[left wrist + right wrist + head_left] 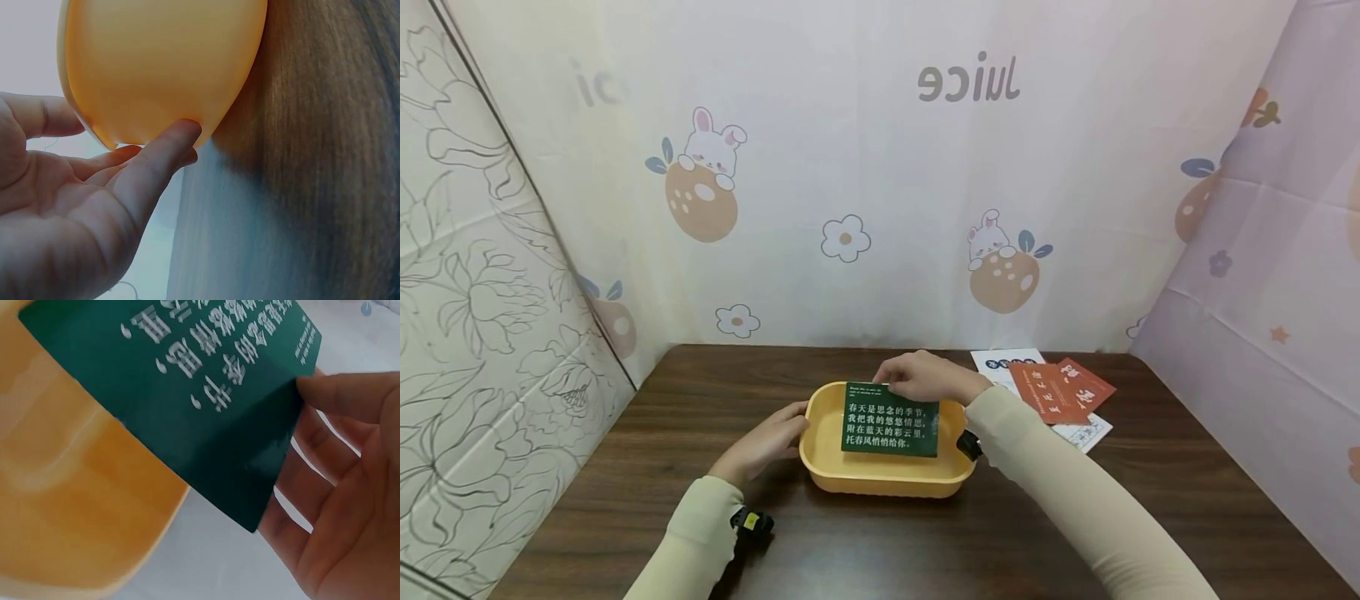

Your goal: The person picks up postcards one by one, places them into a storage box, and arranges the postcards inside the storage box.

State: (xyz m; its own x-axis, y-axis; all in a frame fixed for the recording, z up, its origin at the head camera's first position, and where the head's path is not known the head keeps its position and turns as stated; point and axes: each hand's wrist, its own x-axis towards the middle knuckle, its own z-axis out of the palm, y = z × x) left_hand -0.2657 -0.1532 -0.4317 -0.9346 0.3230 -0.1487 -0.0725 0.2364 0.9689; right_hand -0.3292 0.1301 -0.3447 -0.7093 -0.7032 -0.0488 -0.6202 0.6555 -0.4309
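Between the thumb and fingers of my right hand [927,377] is a dark green card [891,421] with white Chinese writing and a small English line. The right wrist view shows the thumb on the card's printed face [169,381] and fingers behind its edge. It is tilted over a yellow plastic basin [887,487] and covers part of its inside. At the basin's left end, my left hand [767,442] holds the outside. In the left wrist view a digit presses the basin's wall [162,62], and other fingertips are partly hidden behind it.
Red cards [1048,392] and a white card with blue print [1086,431] lie overlapping at the right, behind my right forearm. The dark wooden table [865,550] meets a patterned curtain [850,167] at the back. More patterned cloth [1262,292] hangs on the right.
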